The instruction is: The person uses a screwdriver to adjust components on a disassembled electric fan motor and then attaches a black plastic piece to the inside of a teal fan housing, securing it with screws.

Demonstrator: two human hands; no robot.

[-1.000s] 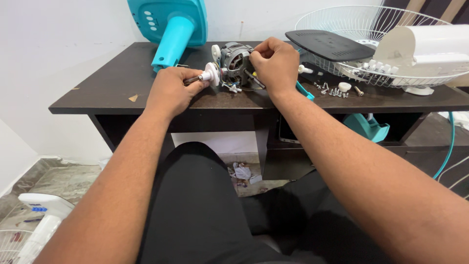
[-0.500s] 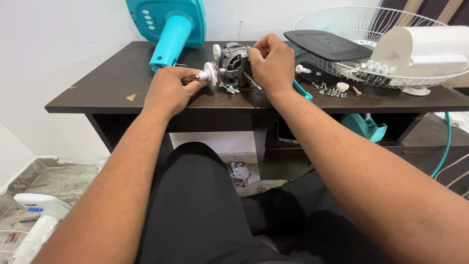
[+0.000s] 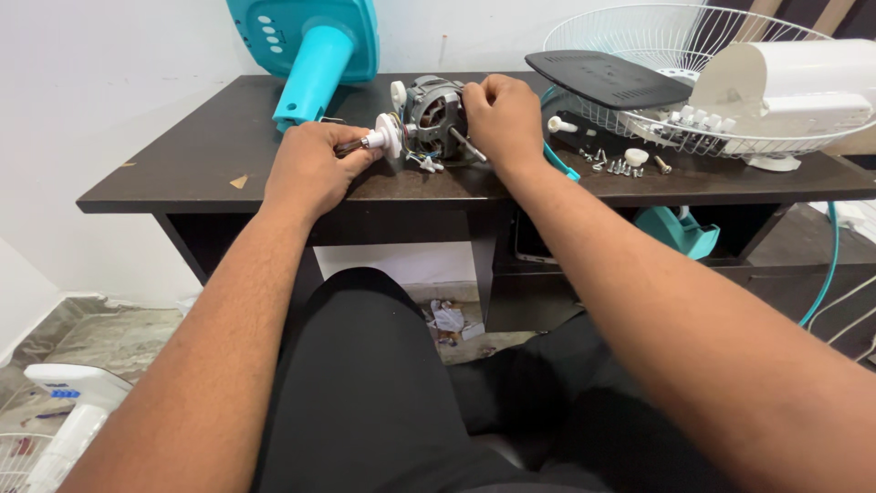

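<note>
A grey metal fan motor [image 3: 431, 117] with copper windings lies on the dark wooden desk [image 3: 182, 164], near its front edge. My left hand [image 3: 310, 169] pinches the motor's shaft beside a white plastic collar [image 3: 387, 137] at the motor's left end. My right hand [image 3: 500, 119] is closed on the motor's right side, and a thin metal rod [image 3: 464, 146] sticks out below its fingers. Small white connectors hang under the motor.
A teal fan base and neck [image 3: 315, 50] stands at the back of the desk. To the right lie a white wire fan guard [image 3: 675, 36], a black flat plate [image 3: 607, 78], a white motor cover [image 3: 794, 82] and several loose screws [image 3: 616, 166]. A teal cable [image 3: 829, 265] hangs at right.
Both hands stay on the motor. The view has shifted slightly, and my right hand has turned a little on the motor's right side.
</note>
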